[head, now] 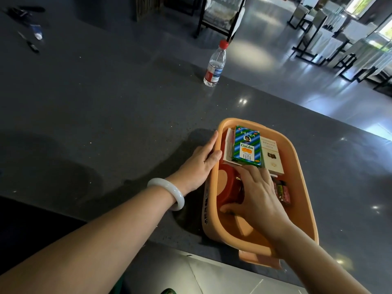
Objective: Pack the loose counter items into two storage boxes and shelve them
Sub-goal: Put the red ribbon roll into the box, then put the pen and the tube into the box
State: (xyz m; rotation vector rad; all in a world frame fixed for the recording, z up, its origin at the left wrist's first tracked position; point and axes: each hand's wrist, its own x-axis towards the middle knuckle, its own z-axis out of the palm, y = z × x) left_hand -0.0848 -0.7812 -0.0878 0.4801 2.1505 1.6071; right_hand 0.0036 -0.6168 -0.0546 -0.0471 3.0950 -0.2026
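At near tabletop (106, 102) edge: storage box (299, 187), partly packed. Left hand (201, 162) pinches left rim, thumb over, fingers flat outside, likely bracing against slide. Right hand (261, 198) inside, fingers spread round red tin (229, 183) — probably seating it beside green packet (247, 147)

Dark counter (106, 98) bears an orange box (300, 187), a water bottle (214, 64) and distant clutter (36, 31).

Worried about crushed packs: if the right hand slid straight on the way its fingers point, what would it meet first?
Likely the green box: the right hand, gripping the red tin inside the bin, points at its near edge. Depth is unclear; it might pass just over.
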